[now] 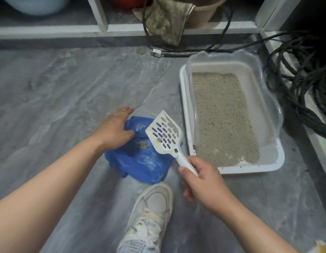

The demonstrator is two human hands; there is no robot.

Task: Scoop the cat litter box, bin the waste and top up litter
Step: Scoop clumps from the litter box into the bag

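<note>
Floor (58, 84) is grey marbled stone w/ pale streaks, dusty, a few bits of grit and small clumps scattered toward the far side. Along the back runs a white shelf frame (102, 24) sitting low; inside it a pale blue tub (34, 5) on the left, a red pot partly seen, and a beige basin (204, 13) w/ a stained mottled cloth (167, 21) draped over its rim and hanging down past the frame edge. Black cables (295, 84) lie coiled in a heap at the right wall, one lead running along the floor behind the litter box to a white plug (156, 52).

Litter box (268, 161) is a white tray w/ a clear raised rim, on the floor at right, half filled w/ beige-grey litter (222, 115), surface fairly even.

Blue plastic bag (145, 165) lies on the floor just left of the box, mouth open, a grey clump (145, 144) visible inside. Left hand (115, 127) rests on the bag's far-left edge, fingers spread and fairly straight, thumb pressed into the plastic. Right hand (202, 181): grip closed round the handle of the white slotted scoop (165, 132), whose head is tilted above the bag opening, a couple of small bits stuck to it.

A white laced sneaker (149, 216) is planted on the floor just near side of the bag
</note>
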